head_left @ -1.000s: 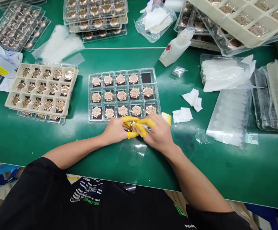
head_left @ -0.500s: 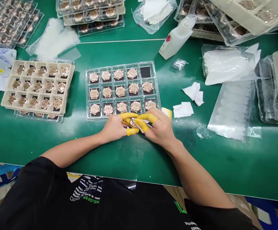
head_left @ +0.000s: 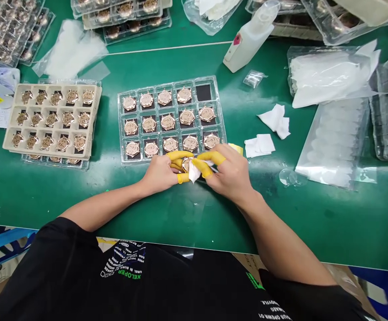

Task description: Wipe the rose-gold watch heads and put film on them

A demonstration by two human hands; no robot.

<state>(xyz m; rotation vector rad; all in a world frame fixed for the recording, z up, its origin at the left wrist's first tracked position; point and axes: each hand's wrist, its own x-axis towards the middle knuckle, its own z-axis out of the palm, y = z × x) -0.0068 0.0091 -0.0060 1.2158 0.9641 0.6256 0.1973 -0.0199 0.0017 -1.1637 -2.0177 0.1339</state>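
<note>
Yellow finger cots cover several fingers of both hands. My left hand point(head_left: 165, 173) is closed around the edge of a rose-gold watch case point(head_left: 186, 164), just below the front edge of a clear tray point(head_left: 121, 133). My right hand point(head_left: 229, 171) pinches a white cloth point(head_left: 194, 173) against that watch case, hiding much of it. Part of a thin item behind the right fingers cannot be made out. Rows of similar watch cases lie in the clear tray, backs up on dark pads. Its far right compartment point(head_left: 203, 92) shows only a dark pad.
A beige tray point(head_left: 9, 127) of watch cases sits on other trays at left. A white squeeze bottle point(head_left: 247, 42) stands behind. Folded white cloths point(head_left: 260, 145), a small plastic bag point(head_left: 254, 79) and a plastic sheet point(head_left: 334, 142) lie at right. More stacked trays point(head_left: 120, 27) stand at the back.
The white cloth has shifted over the watch case and hangs lower between my hands. My right fingers have moved slightly. The whole view has shifted a little.
</note>
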